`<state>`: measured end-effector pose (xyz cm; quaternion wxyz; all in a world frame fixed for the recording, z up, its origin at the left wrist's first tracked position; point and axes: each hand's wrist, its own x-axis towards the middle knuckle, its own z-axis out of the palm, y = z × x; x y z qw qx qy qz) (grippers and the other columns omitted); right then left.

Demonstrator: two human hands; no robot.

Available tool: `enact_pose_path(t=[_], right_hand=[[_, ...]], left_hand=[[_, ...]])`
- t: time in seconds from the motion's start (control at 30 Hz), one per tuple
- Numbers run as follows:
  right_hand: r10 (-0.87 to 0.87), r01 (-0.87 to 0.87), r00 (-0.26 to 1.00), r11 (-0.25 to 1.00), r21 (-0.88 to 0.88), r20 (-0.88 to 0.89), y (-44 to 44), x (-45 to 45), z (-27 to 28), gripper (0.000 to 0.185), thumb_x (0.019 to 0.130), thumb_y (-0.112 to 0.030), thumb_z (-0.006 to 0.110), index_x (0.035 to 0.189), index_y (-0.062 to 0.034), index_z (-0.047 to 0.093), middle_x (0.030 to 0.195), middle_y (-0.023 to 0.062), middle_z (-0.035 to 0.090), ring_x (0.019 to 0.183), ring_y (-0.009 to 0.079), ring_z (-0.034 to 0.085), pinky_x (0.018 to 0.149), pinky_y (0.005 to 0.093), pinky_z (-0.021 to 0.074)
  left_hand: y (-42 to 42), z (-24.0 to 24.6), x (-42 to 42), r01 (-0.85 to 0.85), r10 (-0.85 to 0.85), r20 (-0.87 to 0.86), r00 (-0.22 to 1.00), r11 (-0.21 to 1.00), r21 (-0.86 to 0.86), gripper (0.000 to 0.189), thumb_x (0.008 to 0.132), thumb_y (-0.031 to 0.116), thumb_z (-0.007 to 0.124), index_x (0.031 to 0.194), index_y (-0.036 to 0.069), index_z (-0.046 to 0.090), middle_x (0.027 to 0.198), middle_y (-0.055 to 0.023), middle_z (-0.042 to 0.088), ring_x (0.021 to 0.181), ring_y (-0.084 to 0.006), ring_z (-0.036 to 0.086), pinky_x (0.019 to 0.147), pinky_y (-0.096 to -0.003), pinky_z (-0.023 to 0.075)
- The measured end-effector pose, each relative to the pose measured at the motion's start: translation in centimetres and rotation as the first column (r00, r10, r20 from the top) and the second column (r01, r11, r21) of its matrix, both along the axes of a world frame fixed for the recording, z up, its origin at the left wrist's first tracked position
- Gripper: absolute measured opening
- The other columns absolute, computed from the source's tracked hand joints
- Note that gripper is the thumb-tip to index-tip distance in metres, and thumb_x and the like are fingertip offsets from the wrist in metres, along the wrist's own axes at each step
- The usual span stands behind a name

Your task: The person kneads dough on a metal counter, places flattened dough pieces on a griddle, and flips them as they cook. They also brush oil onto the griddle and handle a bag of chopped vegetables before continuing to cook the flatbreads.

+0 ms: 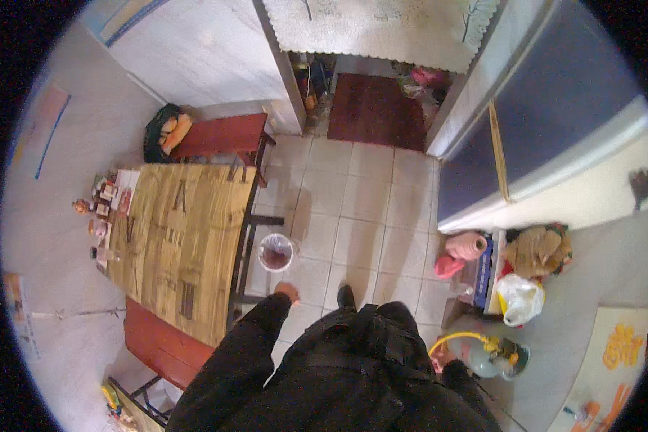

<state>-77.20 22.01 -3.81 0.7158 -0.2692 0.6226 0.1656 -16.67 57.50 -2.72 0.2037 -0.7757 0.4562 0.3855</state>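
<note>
My left hand (287, 292) hangs low over the tiled floor (355, 232), beside a lined waste bin (276, 252) with dark reddish contents. Its fingers look curled, but whether they hold anything is unclear. Left of it stands a wood-plank-patterned table (183, 232). My right hand (443, 358) is down at my right side, close to a yellow hose (456, 336) that runs to a pale gas cylinder (486, 360). Whether the hand touches the hose cannot be told, as my dark clothing and the blur hide part of it.
Red benches (224, 135) (162, 343) flank the table. Jars (101, 209) line its wall side. A doorway under a pale curtain (378, 32) shows a dark red mat (378, 110). Right: a pink twine cone (466, 245), a white plastic bag (520, 299) and a brown bundle (537, 251).
</note>
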Motion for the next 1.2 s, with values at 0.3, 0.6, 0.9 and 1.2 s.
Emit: enact_pose_path(t=[0.3,0.6,0.9,1.2], right_hand=[[0.682,-0.679,0.73,0.715,-0.166,-0.047,-21.5,13.5,-3.8,0.022,0.09,-0.029,0.07,0.09,-0.0081,0.063,0.094,0.0056,0.066,0.085,0.0241,0.058,0.068,0.0407,0.046],[0.653,-0.42,0.757,0.448,-0.789,-0.032,-57.7,71.6,14.2,0.024,0.097,-0.026,0.061,0.09,-0.0048,0.07,0.092,0.0034,0.068,0.081,0.0145,0.062,0.068,0.0308,0.0499],[0.918,-0.289,-0.023,0.372,-0.882,0.395,-49.2,115.8,38.6,0.049,0.094,-0.009,0.066,0.141,-0.0015,0.055,0.142,0.011,0.059,0.127,0.0215,0.058,0.106,0.036,0.0469],[0.529,0.716,0.531,0.137,-0.684,0.662,-67.2,141.4,45.7,0.025,0.098,-0.009,0.054,0.117,-0.0006,0.067,0.118,0.0112,0.067,0.111,0.0218,0.062,0.1,0.0376,0.0489]], left_hand=[[-30.1,4.4,19.1,-0.995,0.728,-0.678,0.103,0.082,-0.063,0.022,0.093,0.017,0.069,0.092,-0.004,0.063,0.078,-0.0146,0.069,0.062,-0.0213,0.068,0.054,-0.0342,0.0592],[-28.9,-2.6,26.8,-0.657,0.63,-0.274,0.726,0.754,-0.007,0.021,0.091,0.034,0.062,0.096,0.015,0.068,0.093,-0.0086,0.068,0.084,-0.0244,0.064,0.069,-0.0458,0.0506],[-41.2,-6.1,45.9,-0.552,0.557,-0.101,0.824,0.83,0.078,0.031,0.083,0.046,0.071,0.099,0.021,0.08,0.107,-0.0099,0.075,0.104,-0.0292,0.071,0.087,-0.0457,0.0553],[-47.7,5.0,66.2,-0.829,0.409,-0.847,-0.339,-0.556,0.063,0.016,0.092,0.01,0.069,0.095,-0.006,0.07,0.088,-0.0132,0.074,0.074,-0.0204,0.072,0.064,-0.0314,0.0592]])
